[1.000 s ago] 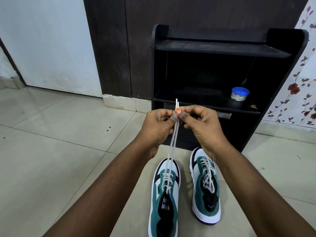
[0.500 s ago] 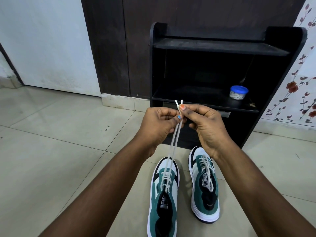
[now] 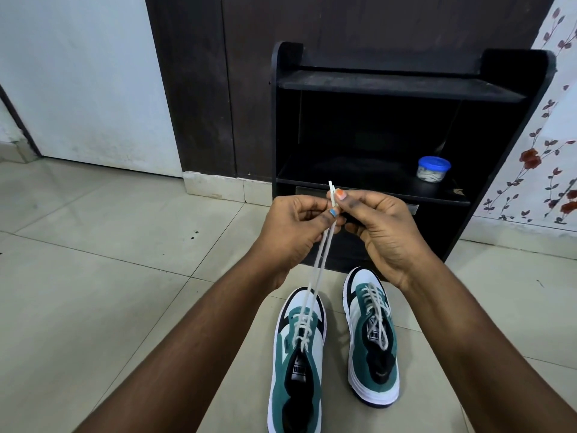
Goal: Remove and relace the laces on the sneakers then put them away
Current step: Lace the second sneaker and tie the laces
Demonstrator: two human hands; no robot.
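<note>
Two green, white and black sneakers stand side by side on the tiled floor, toes toward the rack. The left sneaker (image 3: 296, 360) is laced only through its lower eyelets. Its white lace (image 3: 318, 270) rises in two taut strands to my hands. My left hand (image 3: 293, 226) and my right hand (image 3: 384, 229) meet above the shoes and both pinch the lace ends together, the tips sticking up between the thumbs. The right sneaker (image 3: 371, 342) is laced, its lace lying loose over the tongue.
A black shoe rack (image 3: 399, 85) with open shelves stands straight ahead against a dark wooden door. A small blue-lidded tub (image 3: 433, 169) sits on its lower shelf. A white wall lies left, floral wallpaper right, and pale floor tiles spread around.
The hands stay together on the lace ends. The two tips have shifted slightly between the fingers and now stand close together.
</note>
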